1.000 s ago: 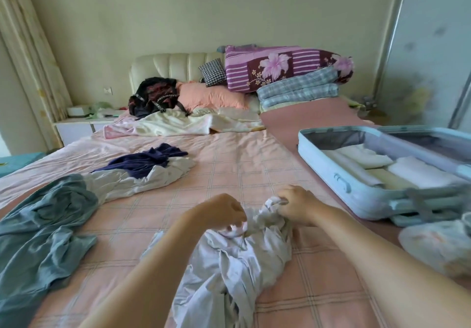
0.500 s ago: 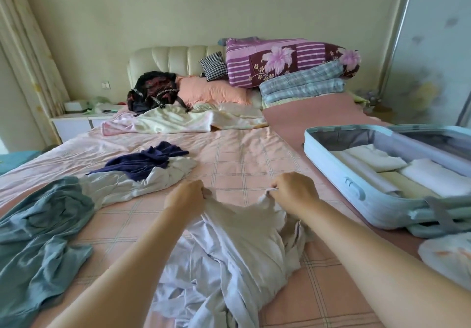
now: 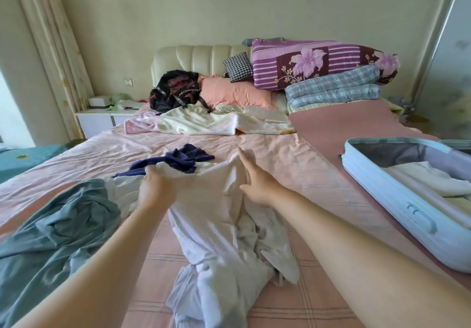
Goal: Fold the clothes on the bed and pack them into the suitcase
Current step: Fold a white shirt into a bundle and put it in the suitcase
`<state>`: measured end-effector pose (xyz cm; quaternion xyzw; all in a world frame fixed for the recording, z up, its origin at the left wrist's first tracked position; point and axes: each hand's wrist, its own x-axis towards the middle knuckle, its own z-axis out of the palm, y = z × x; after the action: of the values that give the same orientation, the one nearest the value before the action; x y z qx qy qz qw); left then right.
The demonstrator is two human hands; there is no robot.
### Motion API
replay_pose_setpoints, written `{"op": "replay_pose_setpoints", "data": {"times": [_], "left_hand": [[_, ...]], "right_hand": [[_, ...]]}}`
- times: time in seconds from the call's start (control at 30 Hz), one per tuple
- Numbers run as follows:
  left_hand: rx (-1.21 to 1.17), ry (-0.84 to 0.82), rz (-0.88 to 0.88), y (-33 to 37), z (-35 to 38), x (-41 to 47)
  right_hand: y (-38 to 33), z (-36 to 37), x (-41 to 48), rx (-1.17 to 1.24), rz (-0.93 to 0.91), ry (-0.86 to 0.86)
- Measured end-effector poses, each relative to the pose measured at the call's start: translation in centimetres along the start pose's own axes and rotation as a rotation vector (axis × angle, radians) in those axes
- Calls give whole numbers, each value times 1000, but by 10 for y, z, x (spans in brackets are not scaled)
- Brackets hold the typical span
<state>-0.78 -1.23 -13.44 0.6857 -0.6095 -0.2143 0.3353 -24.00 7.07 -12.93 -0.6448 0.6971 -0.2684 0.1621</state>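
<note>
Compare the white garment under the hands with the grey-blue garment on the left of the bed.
The white garment is pale; the grey-blue garment is darker. The white garment is handled, the left hand gripping its top edge and the right hand touching it; the grey-blue garment lies untouched. Both are unfolded on the bed.

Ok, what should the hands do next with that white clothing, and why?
Probably sweep the right hand down over the white garment to flatten it. The left hand grips its top edge and the right hand lies open on it, but its lower part is bunched and wrinkled on the bed, so it likely isn't flat enough to fold neatly.
</note>
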Motion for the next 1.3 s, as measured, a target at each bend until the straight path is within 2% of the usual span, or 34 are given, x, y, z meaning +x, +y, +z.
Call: {"op": "replay_pose_setpoints", "data": {"times": [0.07, 0.13, 0.23, 0.3, 0.4, 0.47, 0.57, 0.63, 0.73, 0.8, 0.87, 0.93, 1.0, 1.03, 1.13, 1.2, 1.3], "left_hand": [[258, -138, -46, -1, 6, 6], [444, -246, -41, -3, 15, 5], [440, -289, 242, -5, 34, -11], [371, -433, 436, 3, 48, -27], [323, -851, 438, 14, 68, -52], [437, -952, 454, 17, 76, -64], [647, -791, 532, 17, 81, -69], [733, -660, 514, 21, 81, -68], [810, -580, 419, 30, 81, -64], [873, -558, 420, 42, 84, -71], [913, -462, 507, 55, 93, -79], [763, -403, 614, 68, 111, -87], [511, -527, 625, 78, 130, -97], [464, -603, 615, 82, 140, -102], [731, -641, 668, 86, 163, -114], [809, -644, 682, 92, 169, -113], [666, -624, 661, 112, 166, -107]], "right_hand": [[-4, 12, 2, -75, -25, -131], [4, 24, 2, -101, -4, -145], [30, 34, -7, -208, 109, -104], [42, 34, -20, -327, 203, -109], [55, 29, -42, -359, 309, -170], [58, 26, -52, -361, 273, -192], [63, 16, -48, -382, 255, -91], [69, 3, -41, -435, 362, 4], [91, -20, -35, -454, 455, 304], [104, -31, -36, -381, 462, 420], [111, -33, -39, -283, 408, 373], [116, -26, -44, -242, 376, 254], [127, -18, -48, -251, 442, 181], [133, -16, -51, -244, 483, 159], [153, -16, -55, -215, 442, 57], [162, -20, -54, -176, 409, 87], [169, -33, -42, -12, 432, 260]]}}
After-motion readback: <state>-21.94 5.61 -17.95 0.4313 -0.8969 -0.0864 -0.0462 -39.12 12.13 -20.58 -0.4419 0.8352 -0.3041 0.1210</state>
